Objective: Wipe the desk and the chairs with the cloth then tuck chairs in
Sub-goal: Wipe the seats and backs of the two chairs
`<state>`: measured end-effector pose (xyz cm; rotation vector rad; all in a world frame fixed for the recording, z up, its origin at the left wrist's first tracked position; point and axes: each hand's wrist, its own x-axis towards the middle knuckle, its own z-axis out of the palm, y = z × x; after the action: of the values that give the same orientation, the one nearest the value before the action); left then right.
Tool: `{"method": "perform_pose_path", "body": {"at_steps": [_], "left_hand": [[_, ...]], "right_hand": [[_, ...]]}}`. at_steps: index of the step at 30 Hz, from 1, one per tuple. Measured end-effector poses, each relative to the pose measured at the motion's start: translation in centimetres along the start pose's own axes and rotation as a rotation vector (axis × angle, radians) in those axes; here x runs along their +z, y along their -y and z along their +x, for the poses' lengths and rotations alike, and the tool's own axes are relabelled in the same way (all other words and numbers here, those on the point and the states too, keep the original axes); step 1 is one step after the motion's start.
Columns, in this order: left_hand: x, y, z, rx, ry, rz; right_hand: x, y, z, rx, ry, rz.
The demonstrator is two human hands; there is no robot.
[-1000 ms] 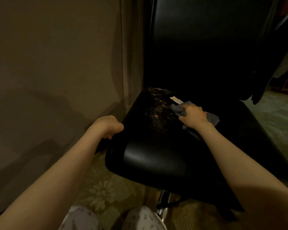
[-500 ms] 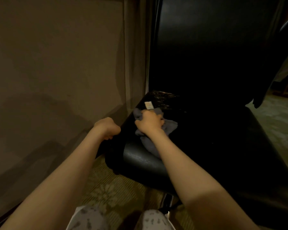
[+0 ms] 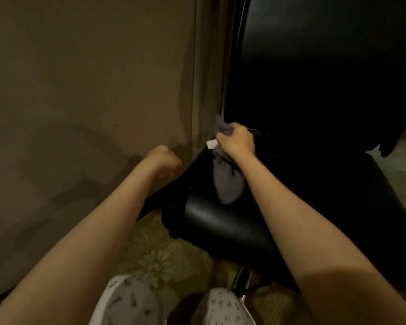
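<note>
Centre of frame: right hand (image 3: 236,140) gripped the grey cloth (image 3: 227,181), fingers curled round it, at the rear left corner of the black chair (image 3: 220,221) seat; the cloth's loose end lay on the seat. Left of centre: left hand (image 3: 165,161), fingers curled, at the seat's edge; whether it held the edge could not be told.

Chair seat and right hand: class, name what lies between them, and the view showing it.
The grey cloth, gripped by the right hand, trails down onto the black chair seat; head view.
</note>
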<state>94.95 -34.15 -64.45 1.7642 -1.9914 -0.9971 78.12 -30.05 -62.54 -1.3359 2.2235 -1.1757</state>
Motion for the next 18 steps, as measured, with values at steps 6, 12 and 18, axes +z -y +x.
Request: {"method": "perform_pose_path", "body": {"at_steps": [6,12,18], "left_hand": [[1.4,-0.9,-0.2,0.029,0.067,0.012],[-0.3,0.9,0.8,-0.073,-0.021,0.024],[-2.0,3.7,0.7,-0.149,-0.131,0.095]], "right_hand": [[1.0,-4.8,-3.2,0.047,0.189,-0.564],[4.8,-1.4,-5.1,0.000,0.187,-0.420],[10.6,3.6,-8.1,-0.158,0.232,-0.156]]}}
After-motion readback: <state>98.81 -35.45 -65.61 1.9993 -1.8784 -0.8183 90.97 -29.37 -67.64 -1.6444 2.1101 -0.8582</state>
